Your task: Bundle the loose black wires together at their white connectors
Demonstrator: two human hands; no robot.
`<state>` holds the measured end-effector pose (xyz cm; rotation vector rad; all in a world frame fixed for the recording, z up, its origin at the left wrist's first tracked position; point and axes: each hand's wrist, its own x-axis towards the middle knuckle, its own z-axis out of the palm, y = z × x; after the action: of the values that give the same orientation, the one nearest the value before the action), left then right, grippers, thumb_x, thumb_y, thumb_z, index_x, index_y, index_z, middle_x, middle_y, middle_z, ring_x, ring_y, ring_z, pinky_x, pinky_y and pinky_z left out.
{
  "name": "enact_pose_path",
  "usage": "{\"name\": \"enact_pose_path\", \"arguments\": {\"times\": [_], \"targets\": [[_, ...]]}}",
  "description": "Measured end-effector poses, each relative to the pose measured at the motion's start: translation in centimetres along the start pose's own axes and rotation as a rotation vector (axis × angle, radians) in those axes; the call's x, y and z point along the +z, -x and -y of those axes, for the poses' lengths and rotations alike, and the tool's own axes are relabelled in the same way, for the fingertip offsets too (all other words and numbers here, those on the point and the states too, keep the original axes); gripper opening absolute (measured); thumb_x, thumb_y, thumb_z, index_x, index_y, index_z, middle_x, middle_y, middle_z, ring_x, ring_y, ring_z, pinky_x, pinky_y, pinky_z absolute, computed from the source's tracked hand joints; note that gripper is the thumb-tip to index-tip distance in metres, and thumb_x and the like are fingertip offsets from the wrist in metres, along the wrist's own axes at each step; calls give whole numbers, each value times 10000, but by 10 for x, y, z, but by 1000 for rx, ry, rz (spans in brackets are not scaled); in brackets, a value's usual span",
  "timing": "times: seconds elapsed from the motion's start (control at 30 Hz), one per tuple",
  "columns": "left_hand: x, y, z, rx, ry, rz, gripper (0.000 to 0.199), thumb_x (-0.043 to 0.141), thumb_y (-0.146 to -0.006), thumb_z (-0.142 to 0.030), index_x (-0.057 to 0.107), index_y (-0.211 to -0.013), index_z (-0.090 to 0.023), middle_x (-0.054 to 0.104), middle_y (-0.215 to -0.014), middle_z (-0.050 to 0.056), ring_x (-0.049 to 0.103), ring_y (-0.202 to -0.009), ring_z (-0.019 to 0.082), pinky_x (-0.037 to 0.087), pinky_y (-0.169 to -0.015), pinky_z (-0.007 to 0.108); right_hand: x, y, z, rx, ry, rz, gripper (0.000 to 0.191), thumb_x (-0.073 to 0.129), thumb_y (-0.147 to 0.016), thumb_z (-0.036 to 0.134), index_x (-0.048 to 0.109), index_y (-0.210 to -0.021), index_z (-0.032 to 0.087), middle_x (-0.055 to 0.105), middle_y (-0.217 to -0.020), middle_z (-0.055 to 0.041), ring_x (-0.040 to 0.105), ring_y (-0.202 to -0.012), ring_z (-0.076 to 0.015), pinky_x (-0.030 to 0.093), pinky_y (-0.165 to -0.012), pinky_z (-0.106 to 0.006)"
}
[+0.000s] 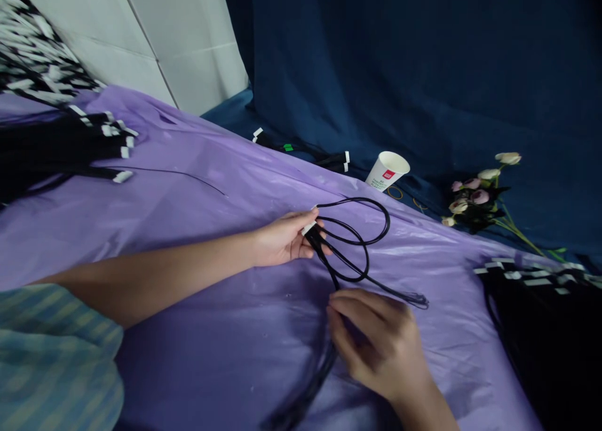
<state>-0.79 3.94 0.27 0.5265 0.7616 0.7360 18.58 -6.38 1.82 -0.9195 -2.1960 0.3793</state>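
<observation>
In the middle of the head view my left hand (294, 235) is closed on a black cable bundle (345, 275) by its white connector (308, 228). Two loops of the cable curve out to the right of those fingers, and a thin end of loose wires points toward the right. My right hand (380, 337) is lower and to the right, its thumb and fingers pinched on the strand that runs down from the connector. Below that pinch the strand hangs toward the bottom edge and is blurred.
Purple sheeting (211, 293) covers the table. Black cables with white ends (61, 145) lie at left, and more cables (540, 318) at right. Along the back are a paper cup (388, 170), rubber bands, a short cable bundle (301, 150) and artificial flowers (480, 196) against dark blue cloth.
</observation>
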Motion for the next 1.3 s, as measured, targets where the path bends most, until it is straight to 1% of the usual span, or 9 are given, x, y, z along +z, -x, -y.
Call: {"name": "enact_pose_path", "arguments": {"times": [0.2,0.3,0.5,0.73,0.87,1.0,1.17,1.23,1.3], "targets": [[0,1,1,24,-32,1,333,399,-997,-368,564,-821,-138,644,-629,41,699,-576,173,476,-410,178,-8,-4,-6,35,162,-270,167,627,-802,16,621,-905,148,660,-830,-45,601,-659,-91,506,-617,-199],[0,2,1,23,-44,-13,330,417,-990,-377,567,-825,-134,646,-637,37,694,-561,169,467,-405,183,-5,-5,-8,83,266,-328,160,652,-822,57,635,-948,152,649,-883,-53,598,-660,-88,492,-591,-194],[0,2,2,21,-61,17,335,424,-988,-373,571,-817,-125,636,-640,22,697,-558,173,457,-392,185,1,-2,-11,131,358,-265,101,648,-870,136,661,-962,176,654,-902,-38,638,-758,-115,468,-594,-200],[-1,3,4,46,-111,61,311,479,-964,-387,576,-816,-130,636,-663,22,678,-524,161,408,-360,178,1,-1,-14,306,327,-125,114,529,-929,221,637,-931,183,674,-864,-42,567,-581,-111,402,-528,-227],[2,5,3,32,-165,44,318,469,-968,-389,581,-829,-126,647,-674,38,663,-496,150,368,-345,168,3,-2,-13,474,333,-101,150,505,-934,276,625,-920,187,676,-801,-42,531,-509,-122,368,-513,-244],[2,4,4,39,-195,77,325,461,-971,-386,586,-830,-122,660,-709,51,665,-497,150,354,-339,165,4,-2,-14,541,352,-79,144,508,-928,278,616,-896,188,679,-762,-37,534,-494,-134,364,-515,-250],[-1,2,5,64,-211,89,313,454,-973,-377,585,-848,-123,655,-704,54,680,-528,165,383,-348,175,-4,1,-22,583,303,-245,167,635,-855,346,642,-867,180,669,-759,-28,603,-571,-142,438,-571,-254],[-2,2,5,60,-219,98,307,481,-959,-400,582,-854,-130,653,-703,47,688,-547,172,405,-362,178,-8,3,-26,650,185,-330,214,679,-820,373,661,-894,173,684,-810,-46,653,-691,-177,493,-665,-286],[-3,2,5,58,-220,97,305,504,-947,-412,582,-849,-135,645,-687,35,683,-537,167,412,-364,177,-12,3,-30,724,16,-473,227,720,-787,355,673,-905,167,687,-872,-60,667,-790,-196,522,-754,-324]]}}
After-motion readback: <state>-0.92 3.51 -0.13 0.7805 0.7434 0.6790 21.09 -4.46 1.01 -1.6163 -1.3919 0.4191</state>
